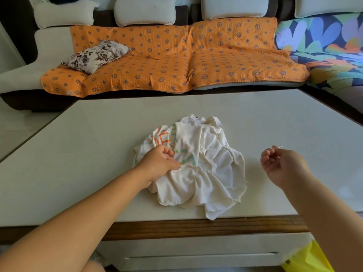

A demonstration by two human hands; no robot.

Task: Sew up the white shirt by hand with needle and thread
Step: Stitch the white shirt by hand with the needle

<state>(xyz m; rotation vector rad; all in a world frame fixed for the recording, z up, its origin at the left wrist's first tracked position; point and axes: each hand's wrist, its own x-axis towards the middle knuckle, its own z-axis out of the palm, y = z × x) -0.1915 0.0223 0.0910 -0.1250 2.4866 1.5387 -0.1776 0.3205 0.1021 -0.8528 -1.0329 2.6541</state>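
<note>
While my left hand pinches a fold of the crumpled white shirt at table centre, my right hand, off the shirt at its 3 o'clock, curls its fingers, pinching the needle, which pokes out toward 3 o'clock.

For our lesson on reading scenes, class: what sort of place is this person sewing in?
Probably a home living room: a pale upholstered sofa under an orange star-patterned cover with a grey floral cushion, beside the low white-topped coffee table where the crumpled white shirt lies.
</note>
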